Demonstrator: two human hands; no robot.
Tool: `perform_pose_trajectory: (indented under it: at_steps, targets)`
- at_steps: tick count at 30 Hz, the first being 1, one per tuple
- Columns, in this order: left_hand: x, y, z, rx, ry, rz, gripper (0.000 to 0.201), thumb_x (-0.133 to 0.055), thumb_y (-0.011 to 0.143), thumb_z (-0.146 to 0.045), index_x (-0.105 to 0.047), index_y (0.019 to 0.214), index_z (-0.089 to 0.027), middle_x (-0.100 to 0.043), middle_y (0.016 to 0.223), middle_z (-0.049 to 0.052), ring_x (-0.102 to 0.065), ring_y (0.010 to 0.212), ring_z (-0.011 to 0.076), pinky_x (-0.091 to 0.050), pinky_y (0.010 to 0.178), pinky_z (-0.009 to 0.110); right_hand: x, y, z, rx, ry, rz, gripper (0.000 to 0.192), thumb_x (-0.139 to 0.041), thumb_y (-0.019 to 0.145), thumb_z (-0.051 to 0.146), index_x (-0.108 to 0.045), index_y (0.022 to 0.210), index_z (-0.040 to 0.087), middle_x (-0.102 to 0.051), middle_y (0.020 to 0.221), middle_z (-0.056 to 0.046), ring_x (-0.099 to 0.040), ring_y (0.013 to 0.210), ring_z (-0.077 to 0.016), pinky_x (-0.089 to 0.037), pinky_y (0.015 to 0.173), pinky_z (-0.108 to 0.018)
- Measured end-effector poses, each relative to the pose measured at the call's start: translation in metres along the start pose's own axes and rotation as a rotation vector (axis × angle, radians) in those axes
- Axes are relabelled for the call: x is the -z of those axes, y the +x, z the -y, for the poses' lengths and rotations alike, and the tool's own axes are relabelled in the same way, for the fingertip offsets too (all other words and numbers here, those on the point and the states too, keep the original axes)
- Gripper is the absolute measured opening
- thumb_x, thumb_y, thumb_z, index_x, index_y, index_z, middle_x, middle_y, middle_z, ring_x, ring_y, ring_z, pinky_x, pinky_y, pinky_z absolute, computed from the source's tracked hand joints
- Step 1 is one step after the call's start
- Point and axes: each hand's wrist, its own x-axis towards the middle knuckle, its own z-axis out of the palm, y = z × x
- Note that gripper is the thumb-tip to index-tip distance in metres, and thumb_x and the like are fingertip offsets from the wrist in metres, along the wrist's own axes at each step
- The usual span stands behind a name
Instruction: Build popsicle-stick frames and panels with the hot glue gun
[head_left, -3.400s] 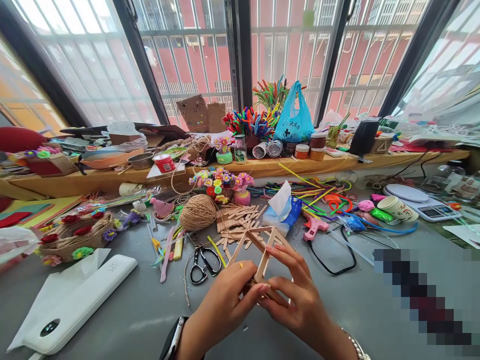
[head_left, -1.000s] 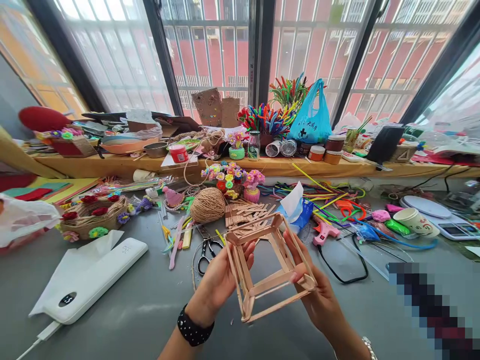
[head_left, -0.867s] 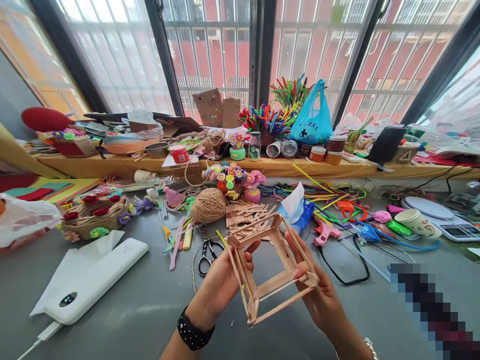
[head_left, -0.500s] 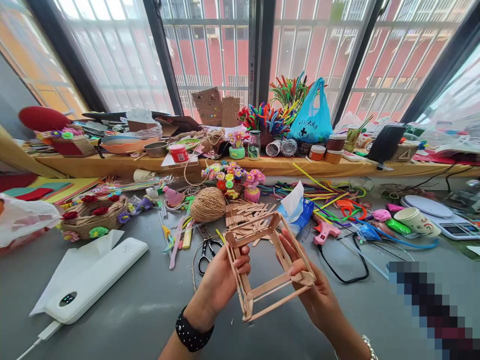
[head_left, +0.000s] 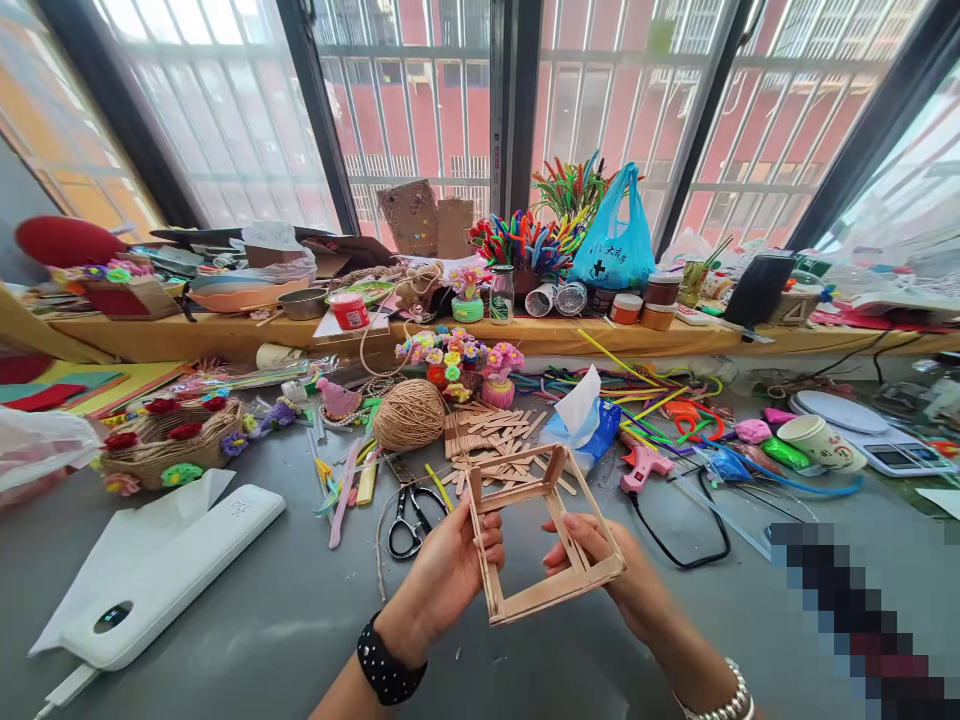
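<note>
Between my hands is an open box-shaped frame [head_left: 536, 602] made of wooden craft sticks, held tilted above the grey table. My left hand [head_left: 448, 560] grips its left side, with the fingers wrapped round the sticks. On the right side, my right hand [head_left: 611, 560] pinches the frame, thumb and fingers about a side stick. Behind the frame lies a pile of loose craft sticks [head_left: 510, 435]. A ball of twine [head_left: 409, 414] sits just left of the pile, and black-handled scissors [head_left: 406, 530] lie near my left hand.
A pink glue gun [head_left: 643, 468] with a black cord lies to the right, beside a blue tissue pack [head_left: 596, 430]. At left are a white power bank [head_left: 191, 575] and a flower-trimmed basket [head_left: 176, 445]. A crowded ledge [head_left: 315, 340] runs along the window.
The stick frame has tipped so its near sticks line up more closely. My right hand has shifted its hold along the right side. The view has moved slightly.
</note>
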Motion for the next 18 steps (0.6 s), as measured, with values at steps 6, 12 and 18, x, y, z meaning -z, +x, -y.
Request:
perform_pose_trajectory:
  at_steps: [6,12,18]
  targets:
    - [0.002,-0.001,0.0,-0.007,0.083,0.017,0.024,-0.029,0.09,-0.022,-0.049,0.08,-0.013,-0.047,0.059,0.0,-0.041,0.039,0.0047,-0.038,0.042,0.017,0.001,0.003,-0.003,0.052,-0.005,-0.017,0.045,-0.06,0.062,0.055,-0.063,0.074,0.011,-0.062,0.053,-0.004,-0.056,0.047,-0.0145,-0.04,0.046,-0.024]
    - [0.011,-0.01,-0.002,-0.062,0.182,-0.063,0.023,-0.043,0.086,-0.027,-0.058,0.084,-0.009,-0.063,0.078,0.009,-0.062,0.072,0.0153,-0.049,0.075,0.029,0.001,0.003,-0.005,0.061,0.05,-0.073,0.043,-0.061,0.062,0.054,-0.063,0.074,0.013,-0.062,0.054,-0.003,-0.057,0.051,-0.0155,-0.042,0.049,-0.025]
    - [0.024,-0.016,0.006,-0.036,0.171,-0.029,0.013,-0.05,0.082,-0.017,-0.06,0.088,-0.01,-0.066,0.081,0.006,-0.064,0.07,0.0124,-0.051,0.063,0.02,0.001,0.001,-0.003,-0.036,0.146,-0.053,0.04,-0.063,0.062,0.051,-0.064,0.073,0.012,-0.062,0.053,-0.003,-0.056,0.047,-0.0143,-0.041,0.048,-0.025]
